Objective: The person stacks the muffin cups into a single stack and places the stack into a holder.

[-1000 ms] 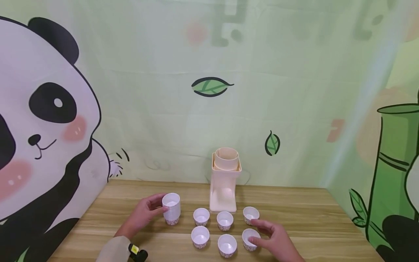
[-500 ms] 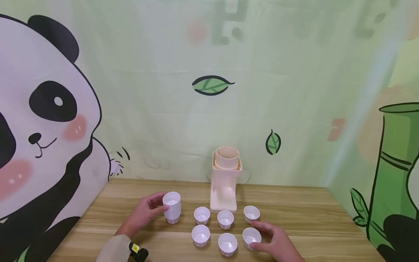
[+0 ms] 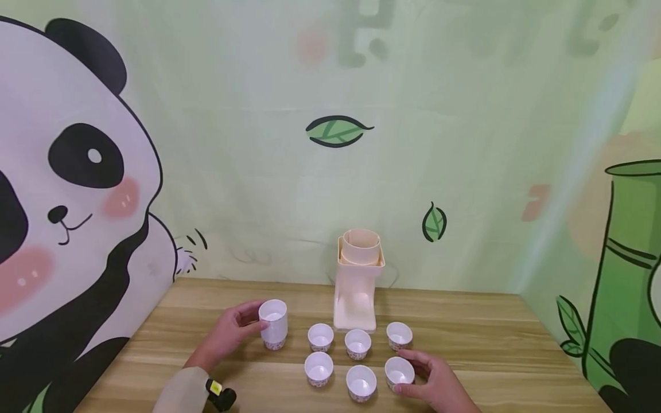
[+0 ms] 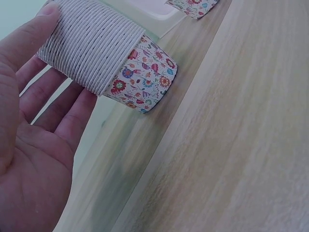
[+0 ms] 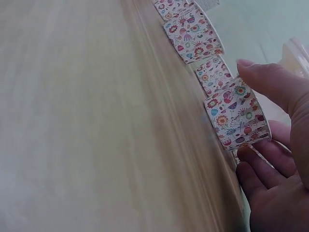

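My left hand (image 3: 232, 332) holds a tall stack of nested white paper baking cups (image 3: 273, 327), thumb on the near side and fingers behind. In the left wrist view the stack's ribbed rims (image 4: 91, 46) lie above the lowest cup's flowered wall (image 4: 145, 77). My right hand (image 3: 436, 381) is around the front right baking cup (image 3: 399, 371), thumb at its near side and forefinger behind it. That cup's flowered wall (image 5: 236, 116) shows between thumb and fingers in the right wrist view. The back right cup (image 3: 399, 334) stands just beyond the fingertips.
Several more single baking cups (image 3: 361, 383) stand upright in two rows between the hands. Behind them is a pale pink stand (image 3: 356, 292) with a round tube (image 3: 361, 246) in its top. A panda-print cloth (image 3: 258, 172) hangs behind the wooden table (image 3: 248, 390).
My right thumb has slid from over the front right cup's rim down to its near outer side. The left hand keeps its hold on the stack. The head view has tilted slightly.
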The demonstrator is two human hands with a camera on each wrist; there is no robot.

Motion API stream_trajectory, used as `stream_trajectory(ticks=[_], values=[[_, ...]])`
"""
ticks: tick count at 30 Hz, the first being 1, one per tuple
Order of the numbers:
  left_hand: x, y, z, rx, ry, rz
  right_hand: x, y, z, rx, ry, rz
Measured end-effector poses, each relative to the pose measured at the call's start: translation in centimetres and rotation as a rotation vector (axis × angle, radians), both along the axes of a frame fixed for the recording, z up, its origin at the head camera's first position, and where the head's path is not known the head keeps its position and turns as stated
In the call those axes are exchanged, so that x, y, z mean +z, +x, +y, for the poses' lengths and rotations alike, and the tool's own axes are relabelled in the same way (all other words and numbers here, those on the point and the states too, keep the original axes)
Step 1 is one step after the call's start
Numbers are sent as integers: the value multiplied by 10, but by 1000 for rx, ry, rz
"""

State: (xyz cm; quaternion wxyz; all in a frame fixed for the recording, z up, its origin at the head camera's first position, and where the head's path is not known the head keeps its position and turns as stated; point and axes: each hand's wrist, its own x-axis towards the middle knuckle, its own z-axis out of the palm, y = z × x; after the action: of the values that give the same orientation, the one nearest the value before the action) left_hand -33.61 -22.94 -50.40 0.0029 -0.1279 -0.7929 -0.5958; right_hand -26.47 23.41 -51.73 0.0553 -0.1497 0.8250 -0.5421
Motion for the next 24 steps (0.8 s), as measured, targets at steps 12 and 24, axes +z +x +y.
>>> stream_trajectory(ticks=[12, 24], values=[[-3, -4, 0, -7, 18, 9, 1, 1, 0, -16, 13, -14], [-3, -3, -1, -15, 17, 7, 3, 1, -2, -40, 27, -27]])
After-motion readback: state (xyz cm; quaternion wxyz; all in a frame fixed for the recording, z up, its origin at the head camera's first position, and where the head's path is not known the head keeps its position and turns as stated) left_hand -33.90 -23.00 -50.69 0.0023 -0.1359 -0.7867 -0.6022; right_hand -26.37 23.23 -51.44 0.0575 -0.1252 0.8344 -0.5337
